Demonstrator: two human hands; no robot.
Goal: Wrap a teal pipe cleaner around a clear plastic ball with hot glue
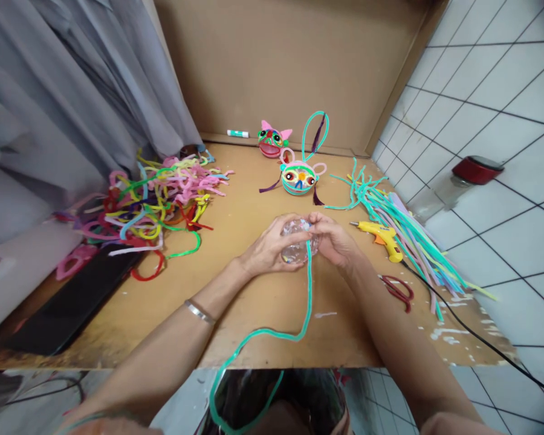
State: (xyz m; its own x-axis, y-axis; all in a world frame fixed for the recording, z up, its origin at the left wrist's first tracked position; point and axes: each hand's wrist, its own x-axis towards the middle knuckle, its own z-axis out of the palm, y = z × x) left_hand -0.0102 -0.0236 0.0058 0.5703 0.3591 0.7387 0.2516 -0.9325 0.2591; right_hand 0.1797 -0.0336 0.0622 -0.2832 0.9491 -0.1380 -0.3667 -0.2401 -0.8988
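Note:
A clear, round plastic ball (294, 241) sits between my hands above the middle of the table. Around its left side curls my left hand (272, 244), thumb lying across the front. My right hand (333, 238) is closed at the ball's right edge, its fingertips pinching the end of a teal pipe cleaner (309, 290) against the ball. From there the pipe cleaner hangs down over the table's front edge and loops toward my lap. My right fingertips partly hide where it meets the ball.
Bent pipe cleaners (163, 199) pile up at left beside a black tray (77, 302). Two decorated ball heads (299, 179) and a glue stick (238, 133) stand at the back. Straight pipe cleaners (417, 235), a yellow glue gun (381, 235) with its cord, and red-handled scissors (399, 291) lie right.

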